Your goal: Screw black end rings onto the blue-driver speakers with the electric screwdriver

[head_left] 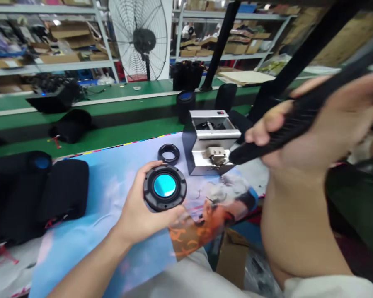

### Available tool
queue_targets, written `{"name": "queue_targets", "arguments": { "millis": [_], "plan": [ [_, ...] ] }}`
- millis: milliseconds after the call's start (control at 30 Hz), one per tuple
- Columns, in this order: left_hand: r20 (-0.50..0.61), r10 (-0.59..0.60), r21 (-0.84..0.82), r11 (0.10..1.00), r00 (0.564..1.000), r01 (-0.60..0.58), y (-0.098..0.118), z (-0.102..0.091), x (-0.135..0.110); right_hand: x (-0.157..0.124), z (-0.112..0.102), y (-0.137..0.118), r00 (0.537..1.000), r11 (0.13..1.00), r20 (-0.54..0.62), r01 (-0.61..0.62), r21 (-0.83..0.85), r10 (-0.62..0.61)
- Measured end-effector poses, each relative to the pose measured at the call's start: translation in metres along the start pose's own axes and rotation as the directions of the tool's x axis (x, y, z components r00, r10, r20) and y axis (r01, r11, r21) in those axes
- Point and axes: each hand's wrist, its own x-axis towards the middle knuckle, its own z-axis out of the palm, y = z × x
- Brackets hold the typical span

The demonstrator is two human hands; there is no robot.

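My left hand (139,211) is closed around a round black speaker unit (164,187) with a shiny blue centre, held face up above a blue printed mat (112,190). My right hand (323,124) is raised close to the camera and grips a long black ribbed handle (286,128). The handle's tip (236,156) points at the clamp on the front of a small silver metal machine (213,142). A loose black ring (168,153) lies on the mat just left of that machine.
Black fabric-covered cases (34,194) lie at the left of the mat. More black speaker bodies (186,103) stand on the green bench behind. A standing fan (139,39) and shelves of cardboard boxes fill the back. A cardboard box (233,256) sits below the bench edge.
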Motion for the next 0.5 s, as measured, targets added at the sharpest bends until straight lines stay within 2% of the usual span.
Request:
{"name": "queue_targets", "arguments": {
  "millis": [67,100,200,333,433,500],
  "plan": [
    [0.111,-0.035,-0.064,0.997,0.993,0.042,0.004,0.020,0.013,0.004,0.003,0.008,0.997,0.974,-0.060,-0.026,0.224,0.040],
    [0.160,-0.054,-0.084,0.994,0.986,0.068,0.005,0.029,0.018,0.005,0.004,0.012,0.998,0.957,-0.042,-0.041,0.287,0.056],
    [0.241,-0.094,-0.102,0.987,0.966,0.121,0.009,0.046,0.027,0.008,0.007,0.021,0.999,0.936,0.017,-0.044,0.349,0.040],
    [0.229,-0.066,-0.094,0.992,0.971,0.090,0.010,0.051,0.030,0.014,0.017,0.036,0.998,0.890,0.059,-0.012,0.456,-0.017],
    [0.201,-0.033,-0.080,0.995,0.979,0.050,0.009,0.049,0.029,0.020,0.025,0.049,0.999,0.826,-0.013,0.042,0.562,-0.043],
    [0.192,-0.029,-0.076,0.996,0.981,0.044,0.009,0.048,0.029,0.021,0.025,0.050,0.999,0.788,-0.017,0.048,0.614,-0.047]
  ]
}}
